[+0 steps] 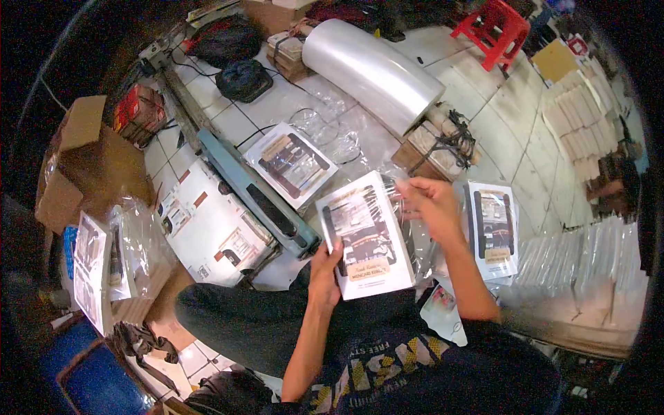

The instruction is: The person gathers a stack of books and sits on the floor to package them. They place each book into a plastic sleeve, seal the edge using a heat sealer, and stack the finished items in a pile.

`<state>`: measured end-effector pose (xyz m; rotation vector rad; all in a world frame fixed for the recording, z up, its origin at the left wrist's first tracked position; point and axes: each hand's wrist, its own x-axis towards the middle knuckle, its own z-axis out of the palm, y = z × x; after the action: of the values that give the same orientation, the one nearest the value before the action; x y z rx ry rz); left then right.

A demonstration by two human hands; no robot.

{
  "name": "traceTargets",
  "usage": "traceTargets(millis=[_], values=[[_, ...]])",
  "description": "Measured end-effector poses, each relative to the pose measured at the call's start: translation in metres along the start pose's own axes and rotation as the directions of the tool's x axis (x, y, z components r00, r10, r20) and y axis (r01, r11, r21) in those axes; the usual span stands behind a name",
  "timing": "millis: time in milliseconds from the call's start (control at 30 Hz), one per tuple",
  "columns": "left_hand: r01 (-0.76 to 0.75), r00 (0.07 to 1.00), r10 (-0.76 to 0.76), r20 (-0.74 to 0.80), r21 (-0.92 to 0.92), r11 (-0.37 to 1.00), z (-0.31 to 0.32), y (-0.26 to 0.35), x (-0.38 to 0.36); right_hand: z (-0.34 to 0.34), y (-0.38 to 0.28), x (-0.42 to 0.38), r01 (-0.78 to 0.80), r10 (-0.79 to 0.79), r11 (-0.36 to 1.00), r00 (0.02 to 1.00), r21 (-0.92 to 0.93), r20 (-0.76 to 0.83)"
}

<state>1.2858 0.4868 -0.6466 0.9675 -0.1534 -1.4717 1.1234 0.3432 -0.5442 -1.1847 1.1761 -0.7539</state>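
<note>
My left hand grips the lower left edge of a white book, its thumb lying on the printed cover. The book is tilted up above my lap. Beside its right edge, my right hand has its fingers closed on clear plastic film, which hangs along that side of the book. Just beyond lies another book with a similar cover, on the floor next to a long blue-grey bar sealer. A third such book rests to the right of my right forearm.
A large roll of clear film lies on supports ahead. Plastic-wrapped books stand in a row at right. An open cardboard box and a stack of books are at left. A red stool stands at the back.
</note>
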Motion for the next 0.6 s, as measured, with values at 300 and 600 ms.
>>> traceTargets(millis=[300,600], values=[[-0.215,0.843,0.408,-0.352,0.475,0.854,-0.074,0.064,-0.027,0.110,0.101,0.092,-0.023,0.012,0.999,0.954,0.034,0.301],[-0.222,0.752,0.450,-0.482,0.457,0.861,-0.182,0.176,0.049,0.269,0.051,0.185,0.027,0.028,0.990,0.927,-0.140,0.373]])
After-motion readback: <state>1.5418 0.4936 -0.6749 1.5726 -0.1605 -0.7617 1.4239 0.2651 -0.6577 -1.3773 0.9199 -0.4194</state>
